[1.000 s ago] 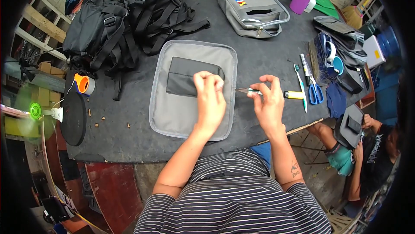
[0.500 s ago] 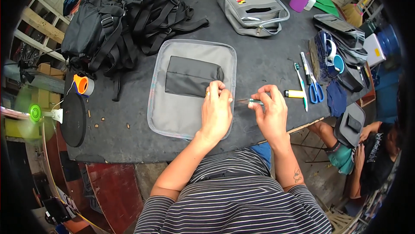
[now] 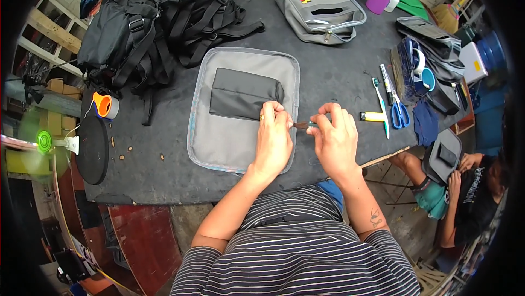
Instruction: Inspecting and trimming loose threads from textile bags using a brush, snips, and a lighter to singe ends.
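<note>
**Right hand [image 3: 334, 138] shifting left, bringing tool [image 3: 301, 125] to left hand [image 3: 274, 141]**

Grey panel [image 3: 224, 143] is lying lengthwise away from the body, left hand nearer, resting over its right edge, fingertips pressing together — on what, I cannot tell. Just beyond that edge, the right hand is pinching the tool — its point facing left.

The right hand [image 3: 337, 144] hides much of the small pointed tool [image 3: 300, 125], and the green fan [image 3: 45, 141] is too blurred for counting its blades.
</note>
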A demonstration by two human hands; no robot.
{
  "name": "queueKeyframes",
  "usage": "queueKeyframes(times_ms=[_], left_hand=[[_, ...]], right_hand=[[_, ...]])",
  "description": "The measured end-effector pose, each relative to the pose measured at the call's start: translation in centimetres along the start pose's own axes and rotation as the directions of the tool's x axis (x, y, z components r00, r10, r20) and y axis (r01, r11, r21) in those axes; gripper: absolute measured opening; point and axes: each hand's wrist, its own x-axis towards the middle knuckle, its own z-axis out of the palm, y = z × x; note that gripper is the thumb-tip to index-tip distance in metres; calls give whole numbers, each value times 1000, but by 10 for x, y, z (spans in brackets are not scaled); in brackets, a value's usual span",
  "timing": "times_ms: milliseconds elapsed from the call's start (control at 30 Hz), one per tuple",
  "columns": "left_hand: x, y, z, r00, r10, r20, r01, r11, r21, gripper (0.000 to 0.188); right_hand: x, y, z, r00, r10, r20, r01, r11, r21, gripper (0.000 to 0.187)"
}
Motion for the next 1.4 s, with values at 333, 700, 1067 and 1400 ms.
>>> queueKeyframes(times_ms=[333,700,1067,1400], left_hand=[[-1,0,1,1000,26,-17,-25,999,19,16],[-44,-33,-157,791,-204,-576,146,979,-145,22],[-175,-89,-283,543,-405,-736,826,99,555,100],[-17,-50,-143,885,-434,-166,436,900,-29,36]], right_hand=[[-1,-3,2,1000,-30,-10,29,999,-24,20],[-28,78,2,881,457,-121,-428,879,210,31],[-26,72,20,792,513,332,-602,563,566,17],[-14,17,54,799,358,483,-532,48,845,32]])
